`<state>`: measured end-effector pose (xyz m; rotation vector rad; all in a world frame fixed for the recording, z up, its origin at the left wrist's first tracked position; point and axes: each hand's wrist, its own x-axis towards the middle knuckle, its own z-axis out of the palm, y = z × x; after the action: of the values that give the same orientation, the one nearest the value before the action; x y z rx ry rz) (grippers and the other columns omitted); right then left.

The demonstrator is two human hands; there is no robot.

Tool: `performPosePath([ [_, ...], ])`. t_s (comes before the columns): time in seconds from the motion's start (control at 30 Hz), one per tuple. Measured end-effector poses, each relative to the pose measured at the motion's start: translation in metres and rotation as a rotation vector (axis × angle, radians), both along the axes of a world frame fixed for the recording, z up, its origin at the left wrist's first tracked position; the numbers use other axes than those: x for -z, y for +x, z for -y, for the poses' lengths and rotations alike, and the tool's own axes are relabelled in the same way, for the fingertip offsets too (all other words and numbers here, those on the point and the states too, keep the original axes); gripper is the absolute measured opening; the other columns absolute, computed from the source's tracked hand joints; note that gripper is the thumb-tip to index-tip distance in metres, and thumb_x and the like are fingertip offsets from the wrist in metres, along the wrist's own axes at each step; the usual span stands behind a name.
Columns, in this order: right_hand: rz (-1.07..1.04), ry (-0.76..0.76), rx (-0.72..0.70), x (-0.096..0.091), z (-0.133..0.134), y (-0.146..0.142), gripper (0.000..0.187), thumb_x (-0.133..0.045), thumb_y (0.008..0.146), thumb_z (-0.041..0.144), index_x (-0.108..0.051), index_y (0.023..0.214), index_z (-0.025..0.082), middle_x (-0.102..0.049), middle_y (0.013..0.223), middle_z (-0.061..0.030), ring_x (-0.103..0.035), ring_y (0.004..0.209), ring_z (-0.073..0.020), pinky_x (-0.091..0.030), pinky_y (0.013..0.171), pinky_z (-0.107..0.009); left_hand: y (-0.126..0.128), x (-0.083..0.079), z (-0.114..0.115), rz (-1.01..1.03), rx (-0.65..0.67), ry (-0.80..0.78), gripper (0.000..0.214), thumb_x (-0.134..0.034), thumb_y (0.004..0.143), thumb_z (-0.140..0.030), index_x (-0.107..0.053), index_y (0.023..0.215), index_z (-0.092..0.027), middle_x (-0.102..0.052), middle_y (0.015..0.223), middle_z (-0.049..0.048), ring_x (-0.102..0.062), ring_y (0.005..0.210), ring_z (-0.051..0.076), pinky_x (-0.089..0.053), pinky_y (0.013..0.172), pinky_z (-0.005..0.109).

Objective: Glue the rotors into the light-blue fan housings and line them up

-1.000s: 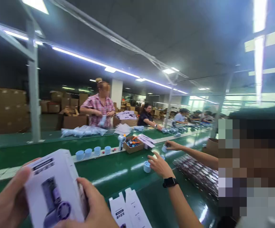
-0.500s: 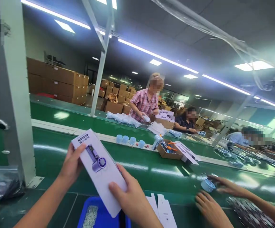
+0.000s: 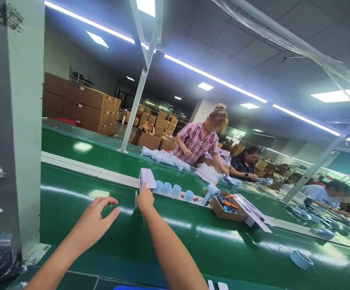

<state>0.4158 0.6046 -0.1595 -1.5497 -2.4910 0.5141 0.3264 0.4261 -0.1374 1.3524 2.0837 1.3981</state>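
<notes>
Green glossy counter [image 3: 72,217] is backed by stacked brown cardboard cartons [image 3: 82,108]; at eleven o'clock, a white rectangular box [image 3: 148,176] is held by the right hand [image 3: 145,201], the left hand [image 3: 98,217] loosely spread.

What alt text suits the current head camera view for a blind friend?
A person's right hand holds a white box beside four blue cups across a green belt. The left hand is open and empty; a plaid-shirted co-worker is opposite.
</notes>
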Motion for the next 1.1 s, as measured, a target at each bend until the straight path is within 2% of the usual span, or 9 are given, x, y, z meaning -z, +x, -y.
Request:
performPosePath([
  [0.23, -0.047, -0.046, 0.062, -0.020, 0.007, -0.002, 0.038, -0.058, 0.096, 0.038, -0.053, 0.128, 0.017, -0.058, 0.123, -0.0096, -0.061, 0.105, -0.0243, -0.053, 0.089, -0.046, -0.008, -0.041, 0.026, -0.076, -0.177, -0.001, 0.041, -0.054, 0.073, -0.063, -0.066, 0.081, -0.025, -0.069, 0.086, 0.0042, -0.063, 0.072, 0.026, -0.049, 0.060, 0.032],
  [0.33, -0.071, -0.046, 0.045, -0.040, 0.035, 0.051, 0.039, -0.059, 0.095, 0.040, -0.055, 0.127, 0.018, -0.059, 0.123, -0.0093, -0.060, 0.108, -0.0252, -0.050, 0.093, -0.048, 0.004, -0.057, 0.036, -0.120, -0.182, -0.029, 0.044, -0.053, 0.074, -0.066, -0.066, 0.084, -0.025, -0.069, 0.086, 0.0026, -0.062, 0.067, 0.025, -0.046, 0.052, 0.030],
  [0.43, -0.078, -0.045, 0.128, -0.045, 0.079, 0.147, 0.042, -0.053, 0.097, 0.044, -0.052, 0.132, 0.020, -0.060, 0.124, -0.0086, -0.056, 0.115, -0.0257, -0.044, 0.099, -0.048, 0.023, -0.070, 0.045, -0.181, -0.124, -0.045, 0.050, -0.050, 0.077, -0.071, -0.066, 0.088, -0.026, -0.068, 0.084, -0.0010, -0.061, 0.066, 0.022, -0.042, 0.047, 0.024],
  [0.53, 0.006, -0.075, 0.369, -0.024, 0.138, 0.249, 0.049, -0.044, 0.099, 0.042, -0.046, 0.139, 0.014, -0.057, 0.130, -0.0163, -0.050, 0.125, -0.0295, -0.038, 0.103, -0.044, 0.043, -0.076, 0.049, -0.221, -0.038, -0.026, 0.056, -0.048, 0.074, -0.078, -0.067, 0.089, -0.027, -0.067, 0.079, -0.0041, -0.060, 0.063, 0.019, -0.038, 0.042, 0.018],
  [0.6, 0.105, -0.144, 0.549, 0.003, 0.172, 0.300, 0.052, -0.055, 0.093, 0.040, -0.051, 0.134, 0.008, -0.046, 0.138, -0.0257, -0.047, 0.125, -0.0406, -0.035, 0.101, -0.054, 0.057, -0.074, 0.047, -0.184, 0.074, -0.043, 0.057, -0.051, 0.070, -0.079, -0.067, 0.089, -0.027, -0.067, 0.078, -0.0037, -0.060, 0.062, 0.019, -0.037, 0.039, 0.017],
  [0.7, 0.150, -0.221, 0.724, 0.042, 0.196, 0.342, 0.072, -0.068, 0.083, 0.042, -0.042, 0.142, 0.010, -0.041, 0.141, -0.0286, -0.043, 0.128, -0.0452, -0.037, 0.098, -0.056, 0.084, -0.063, 0.037, -0.074, 0.338, -0.102, 0.052, -0.061, 0.069, -0.071, -0.068, 0.089, -0.024, -0.068, 0.081, 0.0000, -0.063, 0.067, 0.021, -0.042, 0.043, 0.020],
  [0.8, 0.093, -0.231, 0.805, 0.058, 0.192, 0.360, 0.083, -0.072, 0.078, 0.045, -0.035, 0.143, 0.010, -0.052, 0.130, -0.0264, -0.052, 0.120, -0.0421, -0.042, 0.092, -0.051, 0.114, -0.047, 0.025, -0.066, 0.535, -0.074, 0.042, -0.061, 0.074, -0.062, -0.067, 0.083, -0.022, -0.069, 0.085, 0.0035, -0.064, 0.076, 0.023, -0.050, 0.061, 0.026],
  [0.97, -0.087, -0.056, 0.702, 0.004, 0.172, 0.371, 0.055, -0.052, 0.088, 0.018, -0.038, 0.140, 0.012, -0.064, 0.114, -0.0155, -0.060, 0.113, -0.0290, -0.045, 0.090, -0.037, 0.151, -0.028, 0.008, -0.124, 0.732, -0.111, 0.030, -0.053, 0.086, -0.049, -0.066, 0.084, -0.022, -0.068, 0.088, 0.0072, -0.064, 0.085, 0.028, -0.050, 0.076, 0.038],
  [1.1, -0.320, 0.258, 0.405, -0.060, 0.164, 0.354, 0.063, -0.045, 0.092, 0.025, -0.025, 0.151, 0.022, -0.060, 0.123, -0.0134, -0.056, 0.117, -0.0311, -0.045, 0.094, -0.044, 0.176, -0.038, -0.007, 0.164, 0.785, 0.010, 0.059, -0.070, 0.079, -0.051, -0.056, 0.128, -0.020, -0.061, 0.122, 0.0162, -0.057, 0.115, 0.035, -0.043, 0.099, 0.051],
])
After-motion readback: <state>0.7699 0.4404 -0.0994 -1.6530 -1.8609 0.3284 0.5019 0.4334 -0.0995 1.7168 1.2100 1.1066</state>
